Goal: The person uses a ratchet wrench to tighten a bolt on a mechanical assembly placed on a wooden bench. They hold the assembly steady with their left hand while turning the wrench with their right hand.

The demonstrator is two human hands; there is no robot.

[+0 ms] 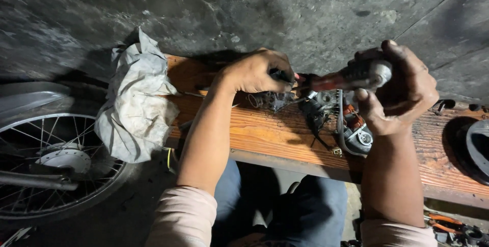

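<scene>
My left hand (257,71) is closed over a small dark metal part (272,99) resting on the wooden bench (285,140), with dark wires beneath it. My right hand (402,91) grips the handle of a screwdriver (351,76) with a red and grey grip, its shaft pointing left toward the part under my left hand. Several small metal parts and a round silver piece (359,137) lie on the bench between and below my hands. The screwdriver's tip is hidden behind my left hand.
A crumpled grey-white rag (135,102) lies on the bench's left end. A spoked motorcycle wheel (48,165) stands at the left on the floor. A dark round part (476,147) sits at the right edge. Orange-handled pliers (448,224) lie lower right. A dark concrete wall rises behind.
</scene>
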